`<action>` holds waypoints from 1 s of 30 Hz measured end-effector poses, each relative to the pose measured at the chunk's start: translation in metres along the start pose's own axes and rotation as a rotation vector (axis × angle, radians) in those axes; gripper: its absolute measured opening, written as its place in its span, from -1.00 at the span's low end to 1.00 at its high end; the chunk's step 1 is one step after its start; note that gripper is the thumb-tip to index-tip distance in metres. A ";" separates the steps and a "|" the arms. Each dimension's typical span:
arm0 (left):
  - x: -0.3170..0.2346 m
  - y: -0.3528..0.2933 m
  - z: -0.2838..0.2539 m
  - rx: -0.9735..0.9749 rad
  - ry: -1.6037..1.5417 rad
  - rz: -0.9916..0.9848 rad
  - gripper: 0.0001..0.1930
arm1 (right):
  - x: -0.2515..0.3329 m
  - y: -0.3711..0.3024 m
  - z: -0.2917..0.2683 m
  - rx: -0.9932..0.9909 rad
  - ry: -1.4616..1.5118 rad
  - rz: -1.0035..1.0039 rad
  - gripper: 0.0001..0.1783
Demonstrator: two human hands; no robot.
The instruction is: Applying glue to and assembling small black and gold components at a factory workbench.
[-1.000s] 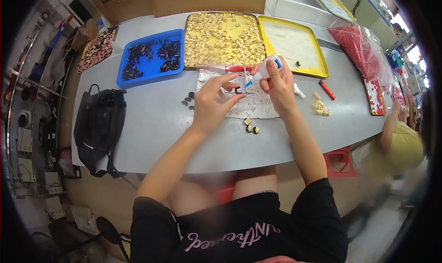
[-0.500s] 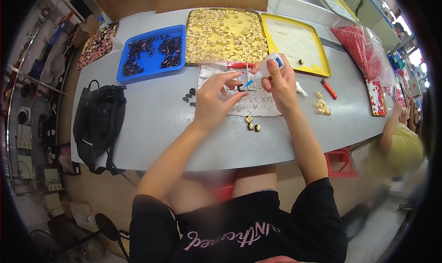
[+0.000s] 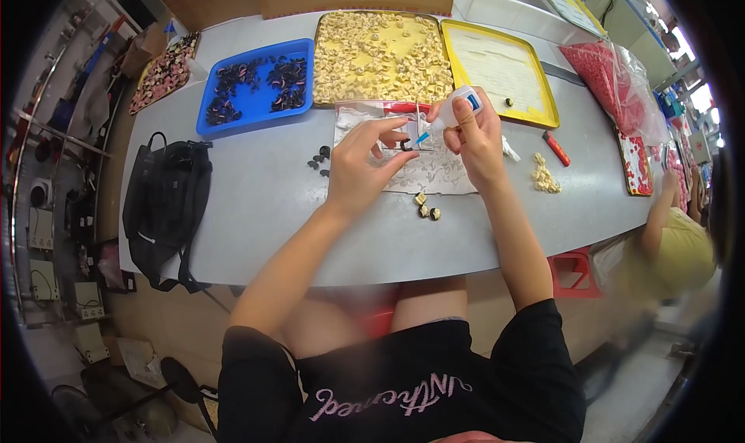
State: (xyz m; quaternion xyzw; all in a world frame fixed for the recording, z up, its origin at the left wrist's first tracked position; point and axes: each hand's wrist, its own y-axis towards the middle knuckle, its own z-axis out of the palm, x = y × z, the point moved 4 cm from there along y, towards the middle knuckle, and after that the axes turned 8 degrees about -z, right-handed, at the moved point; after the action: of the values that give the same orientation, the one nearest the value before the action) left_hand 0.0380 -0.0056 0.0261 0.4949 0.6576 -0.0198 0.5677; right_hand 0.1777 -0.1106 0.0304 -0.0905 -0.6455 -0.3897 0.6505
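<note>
Fingers of the left hand (image 3: 361, 167) pinch a small, dark, curved piece (image 3: 405, 144), while those of the right hand (image 3: 477, 136) wrap around a white plastic squeeze bottle (image 3: 472, 100), its slim blue nozzle (image 3: 421, 139) angled down just beside that piece; whether they touch I cannot tell. The step in hand looks like putting adhesive on the dark piece, so the next move seems to call for a still pinch, the tip on target and a light squeeze. Below lies a white, blotched sheet (image 3: 434, 181) on the grey tabletop (image 3: 256, 210), with a few cream-and-black pieces (image 3: 423, 210) off its near edge and loose black pieces (image 3: 317, 162) to its left. Farther out, a blue plastic tray (image 3: 260, 98) stands far left, and cream-coloured chunky pieces (image 3: 349, 55) fill a yellow tray straight beyond.
</note>
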 end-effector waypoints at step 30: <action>-0.001 0.000 0.000 0.010 0.008 -0.002 -0.54 | 0.004 0.000 -0.001 -0.004 -0.011 0.004 -0.67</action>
State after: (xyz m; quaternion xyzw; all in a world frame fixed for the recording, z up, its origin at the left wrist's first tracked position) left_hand 0.0380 -0.0063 0.0274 0.4970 0.6603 -0.0219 0.5625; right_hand 0.1779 -0.1124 0.0339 -0.0950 -0.6482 -0.3893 0.6475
